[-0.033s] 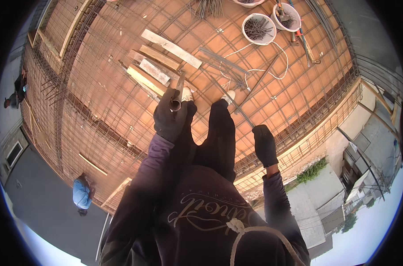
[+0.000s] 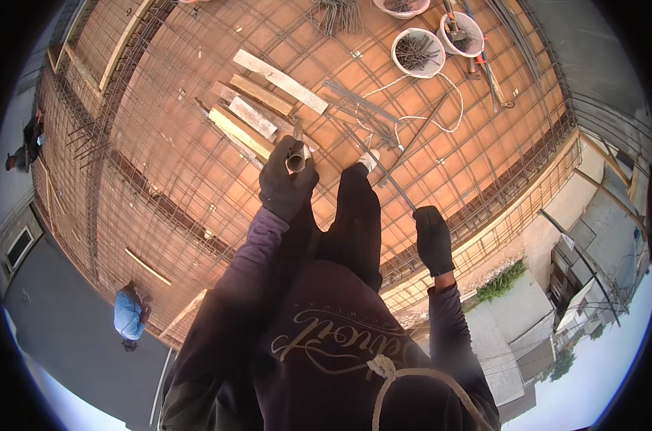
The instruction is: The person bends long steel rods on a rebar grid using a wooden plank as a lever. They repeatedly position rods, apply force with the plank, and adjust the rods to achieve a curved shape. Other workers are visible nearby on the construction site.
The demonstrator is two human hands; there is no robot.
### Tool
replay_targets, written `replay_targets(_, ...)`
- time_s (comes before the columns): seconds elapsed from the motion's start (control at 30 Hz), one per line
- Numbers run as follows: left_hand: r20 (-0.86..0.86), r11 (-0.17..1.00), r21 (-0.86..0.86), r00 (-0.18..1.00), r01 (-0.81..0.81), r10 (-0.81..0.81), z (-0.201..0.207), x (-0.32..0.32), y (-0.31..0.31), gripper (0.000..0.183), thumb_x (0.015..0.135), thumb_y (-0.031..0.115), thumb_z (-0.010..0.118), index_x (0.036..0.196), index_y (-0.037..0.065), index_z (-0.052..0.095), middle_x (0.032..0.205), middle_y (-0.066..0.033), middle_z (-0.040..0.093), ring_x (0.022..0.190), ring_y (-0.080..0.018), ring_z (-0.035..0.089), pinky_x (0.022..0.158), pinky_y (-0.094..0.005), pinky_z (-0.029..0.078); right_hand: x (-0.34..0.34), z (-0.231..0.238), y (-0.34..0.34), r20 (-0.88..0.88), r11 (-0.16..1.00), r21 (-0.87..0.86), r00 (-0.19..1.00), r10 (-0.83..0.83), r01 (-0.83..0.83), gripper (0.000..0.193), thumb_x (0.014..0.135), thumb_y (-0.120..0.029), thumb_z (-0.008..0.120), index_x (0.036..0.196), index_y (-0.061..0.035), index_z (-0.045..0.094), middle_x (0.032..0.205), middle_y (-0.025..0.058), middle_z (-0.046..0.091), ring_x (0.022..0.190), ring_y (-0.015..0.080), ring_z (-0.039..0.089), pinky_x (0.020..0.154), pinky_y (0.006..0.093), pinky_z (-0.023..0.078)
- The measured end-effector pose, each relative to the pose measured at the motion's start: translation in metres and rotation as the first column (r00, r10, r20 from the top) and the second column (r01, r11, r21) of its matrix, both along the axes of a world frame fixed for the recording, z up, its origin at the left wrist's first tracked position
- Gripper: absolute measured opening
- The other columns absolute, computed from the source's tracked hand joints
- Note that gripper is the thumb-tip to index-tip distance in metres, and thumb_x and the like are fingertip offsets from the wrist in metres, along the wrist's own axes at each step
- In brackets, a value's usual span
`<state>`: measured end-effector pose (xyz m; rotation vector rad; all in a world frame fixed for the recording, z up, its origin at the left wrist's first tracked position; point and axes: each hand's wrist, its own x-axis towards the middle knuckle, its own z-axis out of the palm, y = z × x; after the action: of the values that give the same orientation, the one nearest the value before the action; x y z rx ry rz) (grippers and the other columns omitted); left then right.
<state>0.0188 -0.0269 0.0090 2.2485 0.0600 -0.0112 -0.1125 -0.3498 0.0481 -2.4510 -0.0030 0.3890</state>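
"What was underfoot up there?"

"Orange-brown panels (image 2: 197, 86), with a grid of steel bars (image 2: 161, 208) spread over them. It was an open-air deck, really."

"And its edges?"

"A pale timber edging (image 2: 548, 164) ran along the right, and a wooden frame (image 2: 128, 43) stood out at the far left."

"What lay beyond?"

"On the left I saw a broad dark grey surface (image 2: 60, 316) and a light-framed window (image 2: 21, 246). Off to the right were green plants (image 2: 504, 281), pale concrete surfaces (image 2: 495, 337) and a tree (image 2: 563, 364)."

"How was the light?"

"Plain daylight. The sky (image 2: 595, 373) showed pale blue at the rim, and the panels glowed warmly."
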Motion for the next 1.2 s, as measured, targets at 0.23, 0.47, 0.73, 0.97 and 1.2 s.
replay_targets(0.23, -0.258, 0.951, -0.300, 0.954, 0.071, -0.153, 0.003, 0.016, 0.001, 0.056, 0.085, 0.021, 0.083, 0.132, 0.008, 0.056, 0.125, -0.0140, 0.071, 0.118, -0.0267, 0.069, 0.099, -0.0386, 0.055, 0.004, 0.188, 0.032, -0.230, 0.933, 0.018, 0.910, -0.346, 0.360, 0.020, 0.107, -0.015, 0.051, 0.103, 0.0001, 0.062, 0.097, 0.0161, 0.064, 0.085, 0.0306, 0.064, 0.075, 0.0369, 0.051)
replay_targets(0.47, -0.257, 0.922, -0.373, 0.943, 0.106, -0.212, -0.005, 0.025, -0.002, 0.049, 0.088, 0.026, 0.078, 0.129, 0.010, 0.055, 0.122, -0.0134, 0.073, 0.115, -0.0311, 0.071, 0.098, -0.0413, 0.055, 0.012, 0.216, 0.049, -0.218, 0.972, -0.047, 0.947, -0.235, 0.230, 0.027, 0.108, -0.025, 0.052, 0.103, -0.0003, 0.062, 0.095, 0.0153, 0.065, 0.082, 0.0300, 0.065, 0.074, 0.0372, 0.051)
replay_targets(0.73, -0.289, 0.868, -0.351, 0.841, 0.351, -0.457, -0.006, 0.022, 0.003, 0.039, 0.087, 0.026, 0.076, 0.118, 0.010, 0.061, 0.112, -0.0123, 0.073, 0.106, -0.0297, 0.071, 0.089, -0.0402, 0.055, 0.049, 0.210, 0.090, 0.019, 0.969, -0.245, 0.999, -0.040, 0.043, 0.021, 0.104, -0.024, 0.062, 0.100, -0.0030, 0.065, 0.079, 0.0204, 0.066, 0.071, 0.0405, 0.067, 0.061, 0.0445, 0.049)
replay_targets(0.97, -0.141, 0.863, -0.292, 0.873, 0.413, -0.466, -0.007, 0.009, 0.009, 0.024, 0.088, 0.022, 0.072, 0.105, 0.008, 0.064, 0.103, -0.0113, 0.071, 0.097, -0.0316, 0.070, 0.083, -0.0423, 0.055, 0.126, 0.133, 0.147, -0.075, 0.979, -0.189, 0.995, 0.058, -0.071, 0.025, 0.101, -0.029, 0.062, 0.098, -0.0044, 0.067, 0.081, 0.0166, 0.070, 0.072, 0.0339, 0.070, 0.067, 0.0438, 0.053)
replay_targets(1.2, -0.071, 0.925, -0.327, 0.971, 0.194, -0.228, 0.001, -0.002, 0.027, 0.015, 0.089, 0.018, 0.069, 0.100, 0.007, 0.065, 0.102, -0.0122, 0.069, 0.100, -0.0354, 0.068, 0.083, -0.0454, 0.054, 0.138, 0.064, 0.180, -0.022, 0.997, -0.080, 1.000, 0.011, -0.012, 0.029, 0.098, -0.029, 0.060, 0.091, -0.0015, 0.068, 0.080, 0.0152, 0.070, 0.073, 0.0304, 0.069, 0.070, 0.0437, 0.052)
